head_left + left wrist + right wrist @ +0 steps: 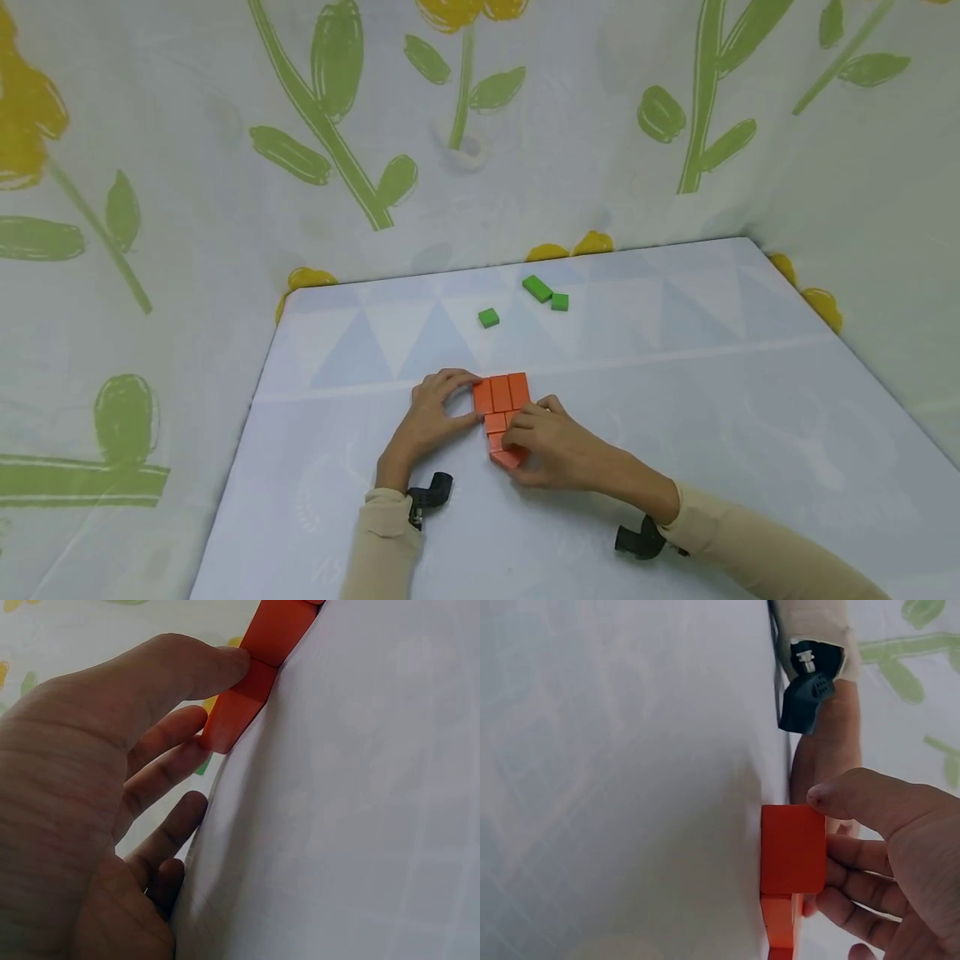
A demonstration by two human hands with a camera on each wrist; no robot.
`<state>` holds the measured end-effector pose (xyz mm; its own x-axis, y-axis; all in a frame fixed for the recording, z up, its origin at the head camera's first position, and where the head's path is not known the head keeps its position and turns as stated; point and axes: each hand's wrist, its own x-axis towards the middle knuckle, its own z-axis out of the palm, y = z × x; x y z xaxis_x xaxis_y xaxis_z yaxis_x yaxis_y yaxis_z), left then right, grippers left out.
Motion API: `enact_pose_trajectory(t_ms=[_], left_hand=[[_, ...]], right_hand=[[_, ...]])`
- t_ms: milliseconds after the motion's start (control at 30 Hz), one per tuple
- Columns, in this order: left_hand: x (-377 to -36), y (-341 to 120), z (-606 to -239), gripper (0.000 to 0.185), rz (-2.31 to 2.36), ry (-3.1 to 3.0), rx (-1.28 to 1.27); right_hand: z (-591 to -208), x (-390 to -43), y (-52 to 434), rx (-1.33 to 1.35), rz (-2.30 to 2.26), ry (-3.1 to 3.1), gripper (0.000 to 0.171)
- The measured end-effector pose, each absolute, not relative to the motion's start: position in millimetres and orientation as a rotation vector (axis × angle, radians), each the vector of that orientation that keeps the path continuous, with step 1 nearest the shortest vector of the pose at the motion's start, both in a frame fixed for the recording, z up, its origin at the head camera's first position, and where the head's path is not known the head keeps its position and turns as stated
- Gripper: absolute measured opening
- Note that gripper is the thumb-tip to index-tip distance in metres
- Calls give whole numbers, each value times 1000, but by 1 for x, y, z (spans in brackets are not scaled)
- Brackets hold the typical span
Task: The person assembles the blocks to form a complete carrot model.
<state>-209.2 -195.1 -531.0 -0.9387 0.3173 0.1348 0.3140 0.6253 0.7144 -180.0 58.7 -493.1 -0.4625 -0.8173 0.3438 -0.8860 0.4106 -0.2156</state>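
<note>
On the table, orange-red blocks [501,393] lie side by side in a flat, close-set shape, three longer ones across its far end. My left hand [431,417] stands at the left side of the group, thumb and fingertips touching the leftmost block [238,705], the other fingers loosely extended. With my right hand [555,446] I pinch a block at the near end [793,849] between thumb and fingers. That hand partly covers the smaller blocks of the near rows.
Farther back lie three green blocks: a long one [537,288], a small one [560,302] beside it and another small one [489,317] nearer. A patterned curtain [555,167] hangs behind the white table [712,467]. Black wrist cameras [641,540] hang below both cuffs.
</note>
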Motion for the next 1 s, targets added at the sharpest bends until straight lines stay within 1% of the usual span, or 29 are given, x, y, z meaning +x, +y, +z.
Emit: enact_pose_trajectory(t_ms=[167,333,467,567,733,867,1000], left_hand=[[-210,-195,-532,51,1236,2835,553],[-210,-196,-533,48,1249,2851,582],[-210,-196,-533,45,1258,2853,604],[-210,-196,-534,45,1246,2852,611],[-211,-198,-535,47,1233,2848,633],[-212,-199,-537,49,1217,2855,663],[-212,-198,-538,49,1216,2852,667]], right_hand=[[-490,-186,64,1495,610,-2563,31],[-478,-207,75,1308,697,-2680,27],[-469,-238,84,1102,756,-2689,22],[-469,-270,91,921,786,-2724,24],[-479,-323,97,641,860,-2820,31],[-485,-354,98,524,808,-2843,37],[-488,-373,97,472,677,-2874,40]])
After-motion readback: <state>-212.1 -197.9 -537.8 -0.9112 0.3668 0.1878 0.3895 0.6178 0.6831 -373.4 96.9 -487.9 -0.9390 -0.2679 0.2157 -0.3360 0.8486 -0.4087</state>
